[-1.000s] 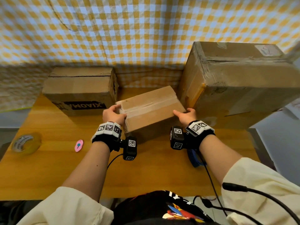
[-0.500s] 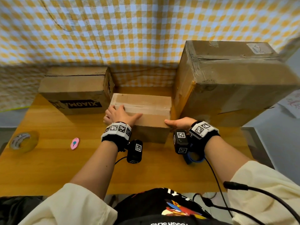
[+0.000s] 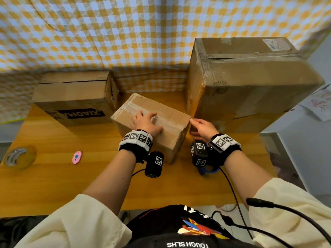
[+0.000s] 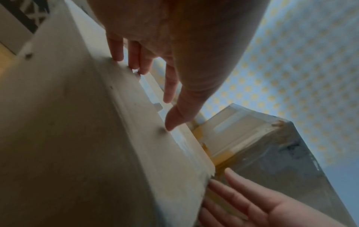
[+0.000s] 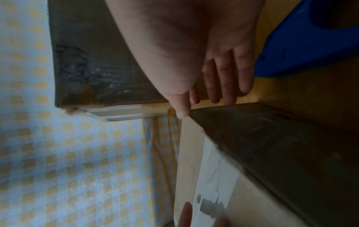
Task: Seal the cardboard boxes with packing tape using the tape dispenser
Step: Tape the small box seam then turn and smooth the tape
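Note:
A small cardboard box (image 3: 172,122) with clear tape along its top seam sits turned at an angle in the middle of the wooden table (image 3: 71,179). My left hand (image 3: 146,122) lies flat on its top, fingers straight (image 4: 170,90) on the tape. My right hand (image 3: 202,127) is open at the box's right end, thumb tip touching the top corner (image 5: 181,114). A blue tape dispenser (image 3: 207,170) lies on the table under my right wrist, partly hidden; its blue body (image 5: 303,50) shows in the right wrist view.
A large taped box (image 3: 250,86) stands at the right, close to the small one. A box printed XIAOMI (image 3: 75,99) stands at the back left. A roll of tape (image 3: 19,157) and a pink oval thing (image 3: 77,157) lie at the left. Checked cloth (image 3: 125,33) hangs behind.
The small box has been turned on the table and now sits at an angle. My left hand slid onto its top; my right hand moved to its right corner.

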